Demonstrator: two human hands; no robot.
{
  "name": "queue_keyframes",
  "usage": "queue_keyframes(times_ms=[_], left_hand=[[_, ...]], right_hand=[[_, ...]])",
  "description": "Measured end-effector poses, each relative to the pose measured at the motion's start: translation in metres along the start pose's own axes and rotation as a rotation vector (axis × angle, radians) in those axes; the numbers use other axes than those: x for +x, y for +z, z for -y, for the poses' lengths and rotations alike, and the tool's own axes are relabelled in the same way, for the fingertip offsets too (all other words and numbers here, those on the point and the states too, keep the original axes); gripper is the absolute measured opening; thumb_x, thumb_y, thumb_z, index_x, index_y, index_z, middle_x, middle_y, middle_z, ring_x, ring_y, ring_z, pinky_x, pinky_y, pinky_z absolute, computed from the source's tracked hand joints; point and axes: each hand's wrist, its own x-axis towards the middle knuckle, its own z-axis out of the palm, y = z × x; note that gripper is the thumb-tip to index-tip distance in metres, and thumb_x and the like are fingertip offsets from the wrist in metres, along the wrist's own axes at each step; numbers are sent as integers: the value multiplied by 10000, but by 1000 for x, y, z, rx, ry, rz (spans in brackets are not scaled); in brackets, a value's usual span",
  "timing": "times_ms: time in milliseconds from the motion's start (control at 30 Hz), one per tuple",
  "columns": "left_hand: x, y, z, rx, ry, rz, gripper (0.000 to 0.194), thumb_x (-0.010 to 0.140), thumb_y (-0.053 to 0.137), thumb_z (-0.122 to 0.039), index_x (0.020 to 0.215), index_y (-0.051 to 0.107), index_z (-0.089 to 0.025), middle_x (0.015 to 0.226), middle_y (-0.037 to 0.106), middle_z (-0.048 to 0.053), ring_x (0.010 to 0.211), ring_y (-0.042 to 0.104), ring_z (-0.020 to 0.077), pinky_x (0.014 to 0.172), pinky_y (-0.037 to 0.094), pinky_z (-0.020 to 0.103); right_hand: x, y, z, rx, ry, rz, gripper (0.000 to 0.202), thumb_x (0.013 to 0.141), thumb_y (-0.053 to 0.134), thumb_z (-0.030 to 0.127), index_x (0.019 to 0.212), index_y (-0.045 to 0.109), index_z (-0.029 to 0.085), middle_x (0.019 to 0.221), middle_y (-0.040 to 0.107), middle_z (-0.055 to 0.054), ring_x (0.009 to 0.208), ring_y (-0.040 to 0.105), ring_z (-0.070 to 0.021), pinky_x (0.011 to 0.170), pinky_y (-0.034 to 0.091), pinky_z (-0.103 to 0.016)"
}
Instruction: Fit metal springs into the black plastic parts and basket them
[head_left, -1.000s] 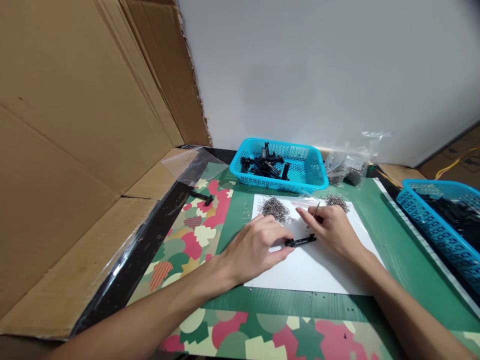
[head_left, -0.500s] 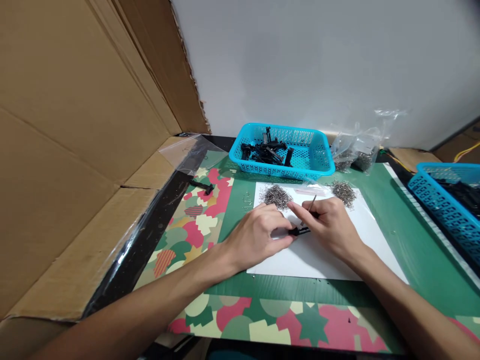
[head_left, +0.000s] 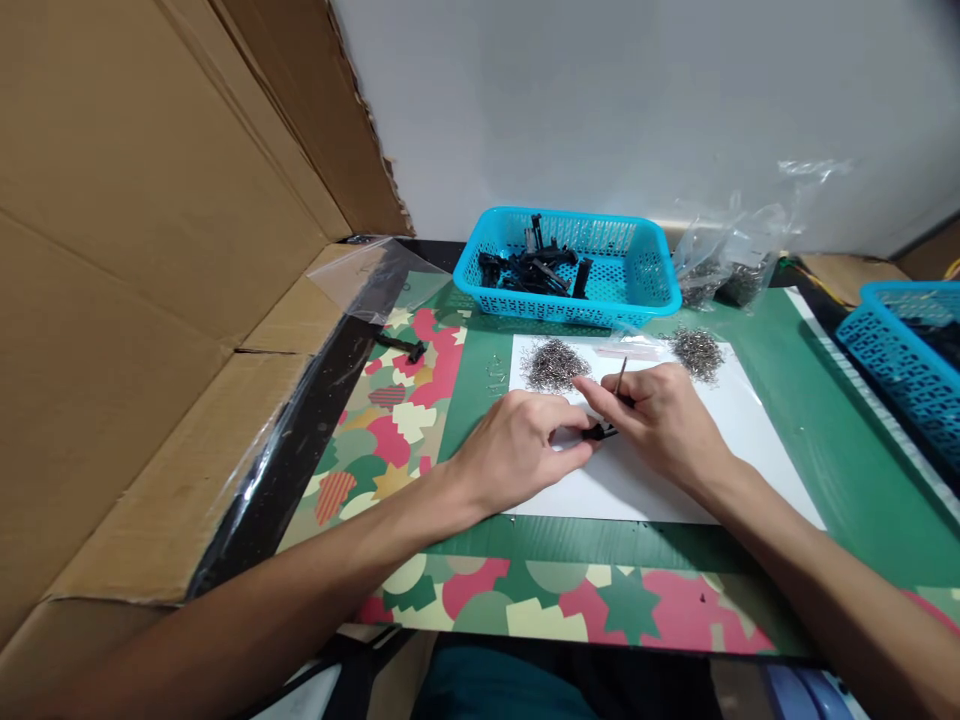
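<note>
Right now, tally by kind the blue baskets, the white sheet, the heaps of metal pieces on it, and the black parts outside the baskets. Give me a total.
Blue baskets: 2
White sheet: 1
Heaps of metal pieces: 2
Black parts outside the baskets: 2 (one in the left hand, one on the patterned border)
Total: 7

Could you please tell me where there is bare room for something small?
Bare room: the green mat between the white paper and right blue basket; the paper's near edge, between left hand and right forearm. Crowded: around the black plastic part, and two piles of small metal pieces beyond.
</note>
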Motion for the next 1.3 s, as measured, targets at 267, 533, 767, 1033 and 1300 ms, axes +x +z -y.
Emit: queue_keyframes(times_ms=[267, 533, 767, 1033, 1300], left_hand=[[0, 0, 0, -39, -1, 1, 71, 881, 725, -174, 876, 795, -180, 780, 777, 4, 679, 676, 146, 584, 450, 254], [0, 0, 3, -96, -62, -8, 25, 858, 775, -179, 849, 798, -176, 682, 721, -21, 580, 592, 109, 564, 421, 243], [1, -4, -3, -136, -143, -105, 176, 902, 754, -254, 1056, 773, -171, 750, 699, -9, 560, 516, 99, 558, 418, 243], [4, -13, -9, -428, -340, -128, 226, 1013, 608, -406, 1099, 577, -199, 912, 680, 10, 642, 563, 100, 575, 416, 224], [4, -14, 1, -704, -384, -165, 250, 1035, 591, -442, 1134, 544, -217, 884, 620, -22, 540, 399, 44, 485, 294, 191]], right_hand=[[-5, 4, -1, -16, -64, -67, 692, 1065, 483, 522, 476, 275, 224, 437, 297, 50, 467, 177, -90, 488, 191, -299], [-5, 7, -1, 56, -57, -57, 692, 1057, 497, 540, 485, 286, 214, 451, 287, 53, 472, 182, -83, 483, 181, -294], [2, -16, -8, 321, 118, -357, 676, 970, 656, 561, 468, 377, 204, 495, 301, 37, 486, 267, -90, 475, 237, -284], [11, -24, -40, 933, 477, -446, 708, 798, 845, 572, 485, 309, 231, 517, 214, 90, 452, 165, -56, 418, 132, -252], [12, -19, -41, 734, 389, -292, 710, 863, 746, 635, 462, 320, 233, 483, 232, 77, 458, 190, -67, 452, 155, -278]])
